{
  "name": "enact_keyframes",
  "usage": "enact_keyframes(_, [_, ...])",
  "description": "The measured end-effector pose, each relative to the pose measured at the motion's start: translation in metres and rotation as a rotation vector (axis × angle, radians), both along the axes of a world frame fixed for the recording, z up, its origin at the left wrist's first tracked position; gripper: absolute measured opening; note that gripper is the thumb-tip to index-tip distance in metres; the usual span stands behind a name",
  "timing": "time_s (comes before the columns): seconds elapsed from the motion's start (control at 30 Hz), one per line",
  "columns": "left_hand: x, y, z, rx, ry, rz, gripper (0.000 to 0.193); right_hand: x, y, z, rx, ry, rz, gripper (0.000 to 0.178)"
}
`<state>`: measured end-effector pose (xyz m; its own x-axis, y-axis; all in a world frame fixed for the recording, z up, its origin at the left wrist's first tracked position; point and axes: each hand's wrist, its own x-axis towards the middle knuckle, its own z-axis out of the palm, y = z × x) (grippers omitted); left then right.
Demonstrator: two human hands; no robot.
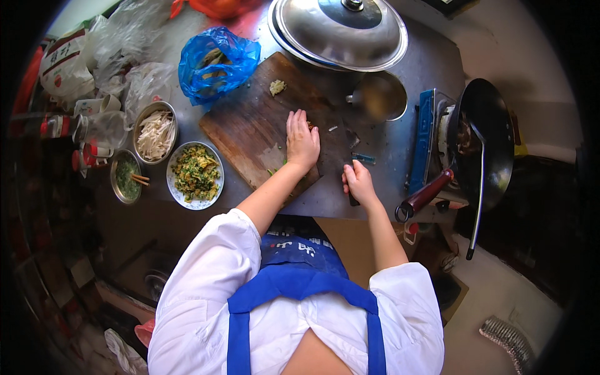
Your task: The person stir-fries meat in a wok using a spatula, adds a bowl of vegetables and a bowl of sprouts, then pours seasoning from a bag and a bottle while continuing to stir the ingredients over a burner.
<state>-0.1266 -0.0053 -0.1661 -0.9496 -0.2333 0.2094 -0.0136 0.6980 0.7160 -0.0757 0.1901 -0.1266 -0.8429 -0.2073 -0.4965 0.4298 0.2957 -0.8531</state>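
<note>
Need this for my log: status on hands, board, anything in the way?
Left hand over cutting board. Right hand gripping dark handle. Pale chopped pile on board, away from both hands.

Free room is left on the cutting board (234, 125) to the left of the left hand (302, 140). Its far-left edge is crowded by a blue plastic bag (219, 69), its near-left side by a patterned bowl (195, 204). Right of the right hand (359, 182), the bare steel tabletop (390, 164) is bounded by the portable gas stove (424, 137) and wok handle (431, 191).
</note>
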Motion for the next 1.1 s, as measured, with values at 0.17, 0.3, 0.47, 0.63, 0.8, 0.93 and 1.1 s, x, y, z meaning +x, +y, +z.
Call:
enact_keyframes(0.17, [-0.005, 0.008, -0.003, -0.009, 0.027, 0.097, 0.056, -0.013, -0.02, 0.009, 0.035, -0.026, 0.079, 0.022])
enact_keyframes(0.3, [-0.009, 0.016, -0.002, -0.023, 0.069, 0.205, 0.057, -0.014, -0.034, 0.004, -0.004, -0.039, 0.097, 0.024])
enact_keyframes(0.47, [-0.013, 0.011, 0.017, 0.032, 0.123, 0.167, 0.059, -0.005, -0.049, 0.027, -0.079, -0.01, 0.054, 0.02])
enact_keyframes(0.63, [-0.014, -0.011, 0.092, 0.066, 0.248, 0.001, 0.044, 0.025, -0.078, 0.066, -0.212, 0.126, -0.084, 0.023])
enact_keyframes(0.8, [-0.018, -0.015, 0.216, 0.13, 0.381, -0.201, 0.029, 0.048, -0.102, 0.162, -0.381, 0.353, -0.185, 0.015])
enact_keyframes(0.93, [-0.048, 0.051, 0.288, 0.19, 0.586, -0.402, 0.019, 0.043, -0.072, 0.218, -0.399, 0.557, -0.414, 0.017])
enact_keyframes(1.1, [-0.091, 0.198, 0.302, 0.298, 0.715, -0.619, 0.014, 0.025, 0.027, 0.257, -0.271, 0.607, -0.686, 0.012])
